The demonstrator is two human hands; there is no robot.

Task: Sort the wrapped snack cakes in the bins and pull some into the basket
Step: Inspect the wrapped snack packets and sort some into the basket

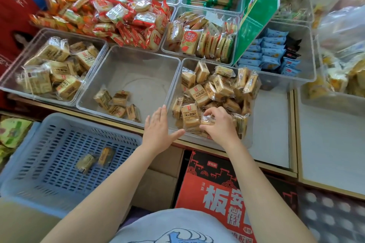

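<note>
Shelving of clear plastic bins fills the view, seen from above by a person leaning over the front edge. Largest near the person is a blue slatted basket (59, 156), below the shelf's front edge to the left, holding two wrapped snack cakes (95, 159) near its middle. Above it on the shelf sits a middle bin (126, 85) with four cakes at its front, and to its right a fuller right bin (215, 96) heaped with tan wrapped cakes. The right hand (219, 124) is inside that bin's front corner, thumb and fingertips pinching one small cake (207, 120) that lies with its long side roughly parallel to the front edge. The left hand (160, 128) hovers flat, fingers straight and together, thumb spread, over the wall between the two bins. The basket lies down and left of the pinched cake; the left forearm crosses that path and would likely need to clear.
</note>
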